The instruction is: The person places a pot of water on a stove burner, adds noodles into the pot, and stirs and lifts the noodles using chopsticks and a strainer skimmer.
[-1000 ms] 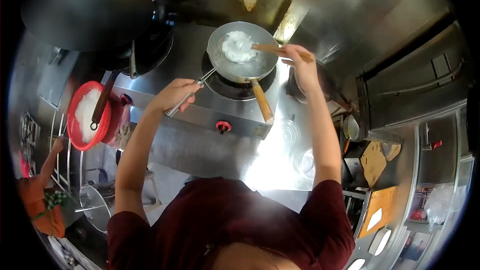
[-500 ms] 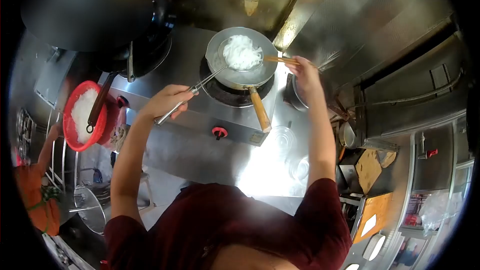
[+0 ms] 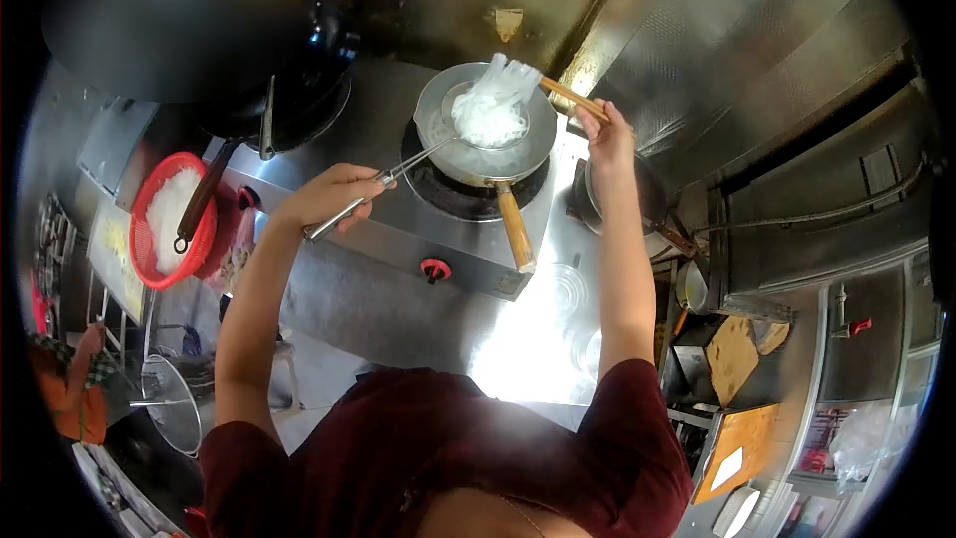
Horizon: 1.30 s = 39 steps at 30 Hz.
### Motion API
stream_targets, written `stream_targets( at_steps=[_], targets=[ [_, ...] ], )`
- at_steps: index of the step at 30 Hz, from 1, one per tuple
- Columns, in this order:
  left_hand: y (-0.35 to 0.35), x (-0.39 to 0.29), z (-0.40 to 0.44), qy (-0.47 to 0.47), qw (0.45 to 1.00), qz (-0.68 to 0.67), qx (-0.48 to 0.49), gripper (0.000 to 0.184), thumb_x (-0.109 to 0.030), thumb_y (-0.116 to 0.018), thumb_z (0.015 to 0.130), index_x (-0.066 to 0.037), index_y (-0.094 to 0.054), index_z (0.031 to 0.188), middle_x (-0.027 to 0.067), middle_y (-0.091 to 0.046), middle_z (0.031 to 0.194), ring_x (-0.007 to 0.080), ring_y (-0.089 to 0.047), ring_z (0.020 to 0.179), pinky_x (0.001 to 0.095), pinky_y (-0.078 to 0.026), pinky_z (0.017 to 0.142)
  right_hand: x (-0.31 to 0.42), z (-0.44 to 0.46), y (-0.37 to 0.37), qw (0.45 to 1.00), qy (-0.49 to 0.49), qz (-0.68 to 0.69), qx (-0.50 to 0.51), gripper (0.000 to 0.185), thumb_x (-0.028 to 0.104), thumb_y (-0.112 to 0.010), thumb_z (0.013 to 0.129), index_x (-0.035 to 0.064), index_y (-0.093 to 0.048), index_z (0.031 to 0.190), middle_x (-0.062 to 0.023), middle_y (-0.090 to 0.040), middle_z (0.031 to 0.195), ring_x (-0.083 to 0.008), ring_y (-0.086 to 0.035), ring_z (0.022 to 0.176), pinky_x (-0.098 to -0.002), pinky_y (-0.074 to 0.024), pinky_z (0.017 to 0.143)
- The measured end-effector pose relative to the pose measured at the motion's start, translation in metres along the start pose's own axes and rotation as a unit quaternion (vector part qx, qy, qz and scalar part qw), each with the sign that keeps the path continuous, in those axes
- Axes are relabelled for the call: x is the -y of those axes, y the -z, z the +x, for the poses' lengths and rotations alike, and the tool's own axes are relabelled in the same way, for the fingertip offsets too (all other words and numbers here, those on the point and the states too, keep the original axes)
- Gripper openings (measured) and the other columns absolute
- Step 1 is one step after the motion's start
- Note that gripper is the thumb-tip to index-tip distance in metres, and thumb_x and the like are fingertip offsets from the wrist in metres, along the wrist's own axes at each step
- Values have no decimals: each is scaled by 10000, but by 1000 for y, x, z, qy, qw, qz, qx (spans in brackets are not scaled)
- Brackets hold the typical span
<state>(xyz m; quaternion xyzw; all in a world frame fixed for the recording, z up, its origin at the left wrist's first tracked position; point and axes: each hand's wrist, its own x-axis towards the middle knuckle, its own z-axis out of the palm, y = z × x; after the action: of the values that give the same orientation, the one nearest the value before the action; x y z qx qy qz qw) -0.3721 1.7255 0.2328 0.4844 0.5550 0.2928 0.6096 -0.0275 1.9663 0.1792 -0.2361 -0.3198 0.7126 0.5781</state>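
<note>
My left hand [image 3: 334, 201] is wrapped round the metal handle of a strainer [image 3: 416, 159], whose bowl sits inside a saucepan [image 3: 430, 118] with a wooden handle [image 3: 515, 229]. White flat noodles [image 3: 488, 118] fill the strainer. With my right hand [image 3: 609, 137], I grip wooden chopsticks [image 3: 574, 98] at the pan's right side. Their tips meet the upper part of the noodles, which are drawn up above the strainer toward the back. The pan stands on a stove burner [image 3: 423, 177].
To the left, a red basket [image 3: 204, 244] holds more white noodles. A dark wok [image 3: 319, 105] sits at the back left, and another dark pan [image 3: 637, 189] is right of the stove. A red knob [image 3: 434, 271] is on the stove front. Another person's orange clothing [image 3: 80, 408] shows lower left.
My right hand has moved slightly up with the chopsticks, and some noodles have been lifted above the strainer. The left hand still holds the strainer. The person at left has shifted downward in view.
</note>
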Motion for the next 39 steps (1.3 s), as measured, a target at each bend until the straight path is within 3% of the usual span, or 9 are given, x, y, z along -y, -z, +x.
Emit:
stream_targets(
  at_steps=[2,5,10,17,21,25,28,34,39],
  targets=[
    [0,2,3,5,1000,5,-8,317,-245,-463,875,-16,-525,1085,-32,-440,528,45,-404,382,184,-309,350,15,-6,-12,1000,8,-17,14,204,124,-505,857,-74,-536,894,-208,-604,878,-286,-634,797,-270,-560,683],
    [1,9,4,20,1000,10,-15,323,-253,-471,869,-5,-529,1068,-25,-448,539,47,-406,379,188,-309,352,28,-22,-40,980,-4,-199,30,200,127,-509,855,-60,-559,906,-172,-619,848,-234,-644,754,-243,-544,632],
    [0,28,3,34,999,-24,-17,341,-270,-491,858,15,-528,1043,-15,-460,568,40,-401,391,189,-307,364,32,-60,-79,861,35,-499,92,228,173,-546,840,-32,-599,923,-118,-632,870,-197,-628,803,-279,-495,740],
    [3,22,-6,15,999,-2,-42,352,-267,-475,870,-18,-514,1116,-34,-436,545,34,-380,380,179,-299,356,66,-71,-76,893,114,-435,17,229,166,-553,845,-44,-616,910,-114,-633,831,-188,-635,765,-271,-507,704],
    [1,14,-8,13,999,-16,-38,346,-255,-471,871,-19,-514,1121,-32,-435,544,38,-385,386,174,-306,358,59,-62,-43,885,86,-458,-10,242,178,-551,842,-44,-615,915,-124,-632,842,-193,-635,757,-275,-513,691],
    [4,-6,-16,-2,998,-35,-46,320,-230,-468,868,-3,-526,1086,-24,-435,560,39,-372,389,183,-299,362,38,-54,-27,941,-12,-334,-52,214,135,-507,849,-61,-574,902,-163,-622,843,-222,-643,740,-292,-526,663],
    [11,-19,-18,-45,998,-37,-14,320,-226,-475,872,-10,-532,1100,-25,-435,562,35,-360,389,174,-288,356,6,-25,-13,980,-40,-195,-4,239,154,-489,861,-59,-542,957,-183,-603,908,-259,-632,806,-283,-519,710],
    [11,-35,-30,-19,1000,0,-15,301,-224,-468,881,-26,-544,1096,-24,-440,543,30,-382,380,157,-291,344,-7,13,-22,999,-19,-18,19,211,133,-458,876,-55,-515,952,-204,-579,959,-297,-610,889,-301,-535,740],
    [8,-17,-24,-1,1000,-10,-22,313,-229,-496,866,-33,-545,1104,-25,-449,537,30,-378,373,155,-295,325,5,7,-24,999,-9,-34,23,209,132,-452,879,-55,-520,942,-211,-589,939,-295,-615,875,-297,-540,734]
  ],
)
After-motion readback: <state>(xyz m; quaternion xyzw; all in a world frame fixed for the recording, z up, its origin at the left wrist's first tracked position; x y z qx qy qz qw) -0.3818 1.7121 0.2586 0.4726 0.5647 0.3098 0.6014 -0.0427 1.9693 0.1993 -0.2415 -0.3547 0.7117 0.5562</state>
